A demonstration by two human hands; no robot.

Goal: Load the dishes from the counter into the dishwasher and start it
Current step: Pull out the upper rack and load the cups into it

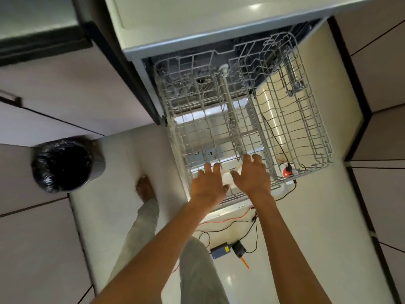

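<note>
Two small white cups, by their blurred look, sit at the front edge of the drawn-out wire rack (197, 132). The farther cup (240, 168) lies inside the right hand (252, 175), thumb and curved fingers closing round it. The nearer cup (227, 177) is just beside the left hand (208, 183), whose fingers are spread straight and grip nothing. I'd seat each cup mouth-down between the tines, apart from its neighbour, and let go only once it stands steady. A second rack (306, 119) seems to stand out to the right. On the floor I count one black-lined bin (63, 165), one red plug (287, 172) and one blue box (220, 250) among cables.
</note>
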